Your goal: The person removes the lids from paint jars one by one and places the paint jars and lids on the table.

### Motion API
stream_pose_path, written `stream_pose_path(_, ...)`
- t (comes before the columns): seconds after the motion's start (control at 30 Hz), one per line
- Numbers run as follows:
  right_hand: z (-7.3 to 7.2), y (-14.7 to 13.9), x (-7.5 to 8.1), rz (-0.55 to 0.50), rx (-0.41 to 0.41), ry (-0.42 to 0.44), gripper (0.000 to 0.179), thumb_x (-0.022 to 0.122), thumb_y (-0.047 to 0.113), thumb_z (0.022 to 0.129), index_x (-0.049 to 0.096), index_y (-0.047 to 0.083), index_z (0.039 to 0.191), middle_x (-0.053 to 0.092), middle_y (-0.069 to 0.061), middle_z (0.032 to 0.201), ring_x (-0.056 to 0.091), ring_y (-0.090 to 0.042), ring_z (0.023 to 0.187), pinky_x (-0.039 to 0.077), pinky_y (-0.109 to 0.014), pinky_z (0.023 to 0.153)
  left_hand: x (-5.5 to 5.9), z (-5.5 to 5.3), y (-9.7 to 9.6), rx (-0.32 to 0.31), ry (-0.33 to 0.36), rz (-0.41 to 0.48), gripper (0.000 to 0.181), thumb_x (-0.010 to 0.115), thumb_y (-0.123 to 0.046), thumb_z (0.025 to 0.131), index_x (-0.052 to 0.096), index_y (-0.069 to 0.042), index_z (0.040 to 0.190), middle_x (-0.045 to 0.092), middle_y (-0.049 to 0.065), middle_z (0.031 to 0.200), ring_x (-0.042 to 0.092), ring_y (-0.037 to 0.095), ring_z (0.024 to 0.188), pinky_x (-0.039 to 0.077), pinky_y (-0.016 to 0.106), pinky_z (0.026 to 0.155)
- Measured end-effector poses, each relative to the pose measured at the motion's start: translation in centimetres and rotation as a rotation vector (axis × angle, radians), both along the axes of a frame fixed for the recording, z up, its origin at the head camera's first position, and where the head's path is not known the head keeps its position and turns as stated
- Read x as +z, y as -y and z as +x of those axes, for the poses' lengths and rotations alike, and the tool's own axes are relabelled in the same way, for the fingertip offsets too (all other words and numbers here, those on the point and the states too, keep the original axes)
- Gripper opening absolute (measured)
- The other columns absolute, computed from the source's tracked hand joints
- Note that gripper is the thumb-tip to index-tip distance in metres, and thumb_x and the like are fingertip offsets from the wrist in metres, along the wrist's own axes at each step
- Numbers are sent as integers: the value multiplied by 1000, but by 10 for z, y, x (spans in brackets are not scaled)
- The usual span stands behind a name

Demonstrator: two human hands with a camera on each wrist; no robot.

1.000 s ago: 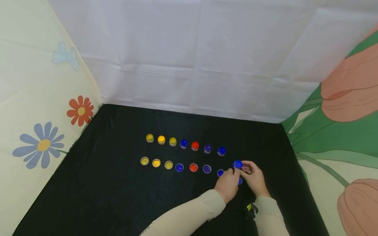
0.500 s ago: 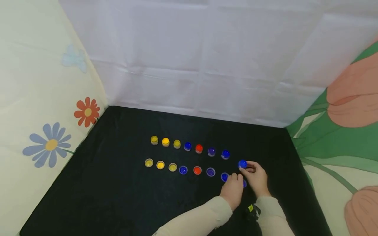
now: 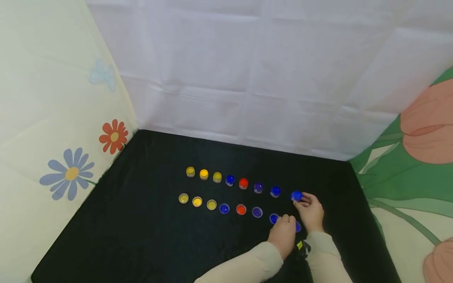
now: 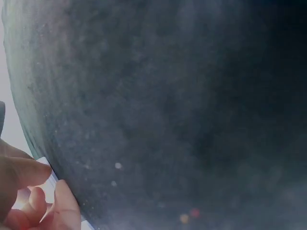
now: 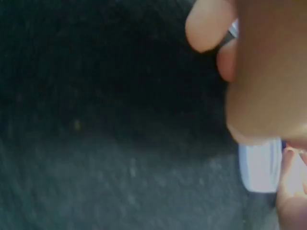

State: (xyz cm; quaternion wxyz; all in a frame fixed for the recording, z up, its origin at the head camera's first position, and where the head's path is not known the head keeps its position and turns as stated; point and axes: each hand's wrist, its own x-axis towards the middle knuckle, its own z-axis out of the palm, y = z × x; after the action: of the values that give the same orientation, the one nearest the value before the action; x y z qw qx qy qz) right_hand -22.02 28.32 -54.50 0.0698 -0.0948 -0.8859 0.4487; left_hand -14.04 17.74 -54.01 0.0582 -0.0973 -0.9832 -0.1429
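Note:
My right hand (image 3: pixel 310 212) holds a small blue paint pot (image 3: pixel 296 196) between thumb and fingers, at the right end of the back row of pots. Just in front of it, my left hand (image 3: pixel 283 236) has its fingers at a shallow round blue lid (image 3: pixel 298 226), partly hidden by that hand. In the left wrist view, thumb and fingers (image 4: pixel 64 203) pinch a whitish edge. A pale, ridged side of a lid or pot (image 5: pixel 261 165) shows in the right wrist view, beside the left fingers. Another blue lid (image 3: pixel 274 218) lies left of my left hand.
Several pots form the back row, including a red pot (image 3: pixel 243 183) and a yellow pot (image 3: pixel 190 171). Shallow lids in matching colours, such as a red lid (image 3: pixel 241 209), form the front row. Black cloth (image 3: pixel 141 236) covers the table; a white sheet (image 3: pixel 212 59) hangs behind.
My right hand has carried the blue pot backward, level with the back row. My left hand stays by the blue lid. The whole head view has shifted slightly.

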Motion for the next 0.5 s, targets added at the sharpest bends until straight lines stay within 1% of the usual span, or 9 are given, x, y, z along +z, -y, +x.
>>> stream_pose_path(0.07,0,2,-1,-22,-33,-3,43,74,5,90,58,-8,128,65,-32,117,59,-2,78,39,-2,61,0,1,-1,3,-14,-2,19,72,-11,92,60,-18,106,57,-5,94,57,8,83,52,19,62)
stream_pose_path(0.13,0,4,-3,-45,-51,-5,42,74,5,90,57,-8,126,65,-31,117,52,7,75,39,-2,61,0,1,0,4,-22,-11,21,73,-11,90,61,-18,106,57,-5,94,57,8,83,52,18,63)
stream_pose_path(0.17,0,4,-4,-52,-58,-5,41,74,5,90,58,-8,125,65,-31,117,50,10,74,39,-2,61,0,1,0,3,-23,-17,22,74,-12,90,61,-18,106,57,-5,94,57,9,83,52,18,64)
stream_pose_path(0.37,0,3,-6,-69,-75,-25,35,75,3,89,59,-10,117,66,-33,113,45,18,66,39,-1,60,-1,1,2,-14,-29,-20,26,77,-12,88,63,-18,109,58,-6,96,58,9,85,53,18,68)
stream_pose_path(0.5,-1,1,-6,-77,-50,-28,34,75,3,89,59,-11,116,66,-34,112,45,21,65,40,-1,60,-4,1,1,-26,-50,-53,24,78,-14,87,65,-19,106,58,-6,96,57,9,84,53,17,67)
